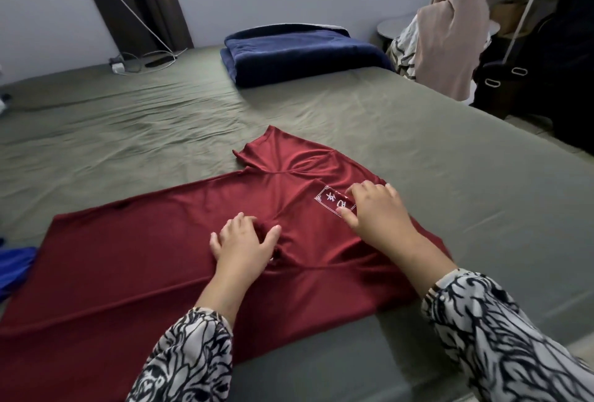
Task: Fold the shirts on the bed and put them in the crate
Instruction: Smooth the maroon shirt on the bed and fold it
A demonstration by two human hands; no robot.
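1. Head view: a dark red shirt (pixel 154 260) lies spread flat on the near part of the bed (pixel 418 131), which has an olive green sheet. One sleeve points away toward the far side.
2. The left hand (pixel 244 245) rests on the middle of the shirt. Its fingers are spread and slightly bent, and the cloth bunches a little between thumb and fingers.
3. The right hand (pixel 376 212) presses on the shirt with nearly straight fingers, partly covering a white printed label (pixel 331 200).
4. A folded navy blanket (pixel 299 54) lies at the far end of the bed, well apart from the shirt.
5. A blue cloth (pixel 14 266) shows at the left edge.
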